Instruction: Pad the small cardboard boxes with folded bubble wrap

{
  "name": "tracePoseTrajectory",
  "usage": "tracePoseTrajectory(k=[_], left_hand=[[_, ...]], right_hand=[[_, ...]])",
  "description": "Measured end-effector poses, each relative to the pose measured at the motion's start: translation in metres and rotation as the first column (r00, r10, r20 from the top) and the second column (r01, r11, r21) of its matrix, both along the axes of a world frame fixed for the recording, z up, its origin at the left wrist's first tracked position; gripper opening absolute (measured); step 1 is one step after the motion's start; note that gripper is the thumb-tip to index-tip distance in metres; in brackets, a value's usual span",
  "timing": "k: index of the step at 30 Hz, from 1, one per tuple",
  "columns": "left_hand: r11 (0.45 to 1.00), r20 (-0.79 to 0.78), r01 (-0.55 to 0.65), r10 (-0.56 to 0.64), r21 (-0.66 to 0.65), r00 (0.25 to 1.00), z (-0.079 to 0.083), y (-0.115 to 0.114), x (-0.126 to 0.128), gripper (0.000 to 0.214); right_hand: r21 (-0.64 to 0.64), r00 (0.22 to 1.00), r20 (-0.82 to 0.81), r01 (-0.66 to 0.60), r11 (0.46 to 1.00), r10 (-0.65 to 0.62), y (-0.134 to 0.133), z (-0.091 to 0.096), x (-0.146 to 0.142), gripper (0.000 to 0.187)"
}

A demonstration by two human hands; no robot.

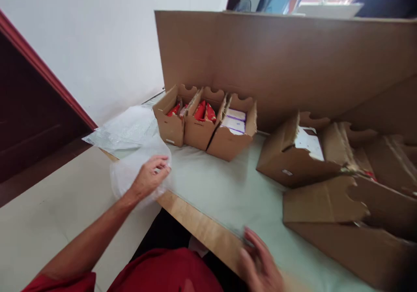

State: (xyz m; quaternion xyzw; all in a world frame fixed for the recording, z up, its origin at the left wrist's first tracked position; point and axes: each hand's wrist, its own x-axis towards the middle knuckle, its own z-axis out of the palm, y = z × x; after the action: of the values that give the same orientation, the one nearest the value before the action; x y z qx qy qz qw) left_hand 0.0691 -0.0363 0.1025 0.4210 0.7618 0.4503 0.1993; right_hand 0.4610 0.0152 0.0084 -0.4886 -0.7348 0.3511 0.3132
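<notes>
My left hand is closed in a pinch on a sheet or bag of translucent bubble wrap, which hangs over the front edge of the table. More bubble wrap lies flat at the table's left end. Low in the view, my right hand hovers by the table edge, smeared a little by motion. Its thumb and fingers are apart, with nothing seen between them.
Three cardboard bins stand in a row: a left bin and middle bin with red packets, and a right bin with white-and-purple boxes. More cardboard bins crowd the right. A tall cardboard panel rises behind.
</notes>
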Motion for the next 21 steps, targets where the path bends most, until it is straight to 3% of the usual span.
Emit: tracePoseTrajectory(k=[2,4,6,8,11,14,18,21], left_hand=[[0.994,0.193,0.105,-0.108,0.029,0.975,-0.015,0.012,0.056,0.028],[0.978,0.318,0.2,-0.207,0.057,0.925,-0.027,0.024,0.107,0.024],[0.943,0.396,0.32,-0.328,0.09,0.858,-0.035,0.032,0.145,0.022],[0.901,0.405,0.418,-0.428,0.118,0.808,-0.038,0.033,0.166,0.025],[0.886,0.262,0.448,-0.463,0.116,0.847,-0.039,0.029,0.166,0.028],[0.864,0.018,0.5,-0.502,0.061,0.865,-0.046,0.022,0.148,0.024],[0.757,-0.271,0.654,-0.628,0.006,0.73,-0.057,0.01,0.129,0.02],[0.68,-0.376,0.729,-0.697,-0.076,0.611,-0.058,0.0,0.114,0.027]], right_hand=[[-0.126,0.973,-0.133,-0.208,0.97,0.191,-0.014,0.011,-0.043,0.059],[-0.186,0.943,-0.233,-0.284,0.94,0.239,-0.017,0.02,-0.069,0.078],[-0.239,0.951,-0.284,-0.195,0.951,0.123,-0.013,0.023,-0.075,0.08],[-0.298,0.938,-0.344,-0.054,0.953,-0.054,-0.004,0.022,-0.064,0.067],[-0.357,0.871,-0.421,0.097,0.929,-0.253,0.01,0.016,-0.038,0.049],[-0.341,0.854,-0.409,0.183,0.922,-0.321,0.026,0.012,-0.022,0.044],[-0.196,0.905,-0.288,0.265,0.944,-0.313,0.04,0.013,-0.009,0.049],[0.051,0.977,-0.078,0.202,0.978,-0.197,0.026,0.02,0.01,0.051]])
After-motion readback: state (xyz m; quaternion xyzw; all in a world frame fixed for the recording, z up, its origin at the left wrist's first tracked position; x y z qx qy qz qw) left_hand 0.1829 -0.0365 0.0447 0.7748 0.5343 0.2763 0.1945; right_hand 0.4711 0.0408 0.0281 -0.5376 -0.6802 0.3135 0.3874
